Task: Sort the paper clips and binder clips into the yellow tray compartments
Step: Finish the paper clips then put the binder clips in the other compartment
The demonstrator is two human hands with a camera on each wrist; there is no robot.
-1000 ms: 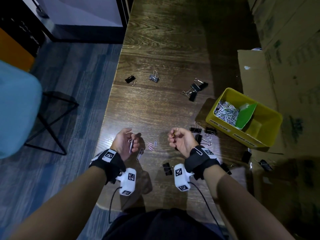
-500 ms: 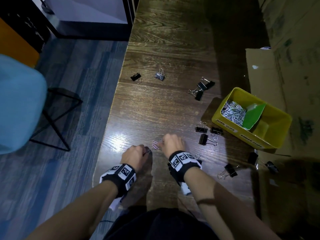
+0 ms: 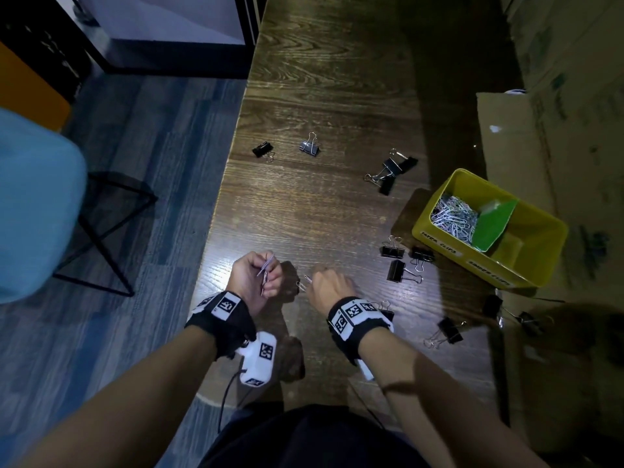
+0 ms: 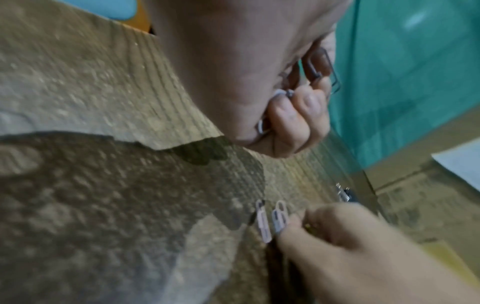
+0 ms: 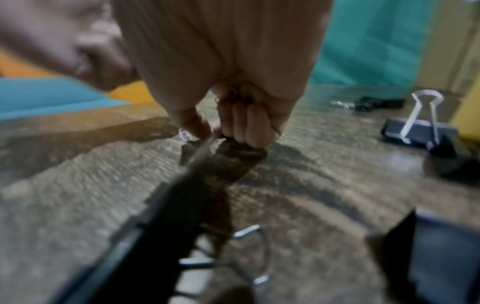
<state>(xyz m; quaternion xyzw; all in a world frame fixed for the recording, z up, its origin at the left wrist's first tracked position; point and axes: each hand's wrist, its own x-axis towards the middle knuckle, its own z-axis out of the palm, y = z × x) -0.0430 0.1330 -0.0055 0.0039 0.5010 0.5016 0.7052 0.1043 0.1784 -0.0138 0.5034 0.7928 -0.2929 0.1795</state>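
The left hand (image 3: 257, 278) had its fingers (image 4: 298, 121) curled round several paper clips (image 3: 265, 270), held just above the table (image 3: 320, 204). The right hand (image 3: 329, 287), fingers curled, pinched at two loose paper clips (image 4: 271, 218) lying on the table. Black binder clips (image 3: 401, 260) lay scattered near the yellow tray (image 3: 540, 265), whose left compartment held a heap of paper clips.

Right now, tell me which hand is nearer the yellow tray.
Right. The right hand is down on the table toward the yellow tray, with binder clips lying between them. The left hand holds paper clips farther off, beyond the right hand.
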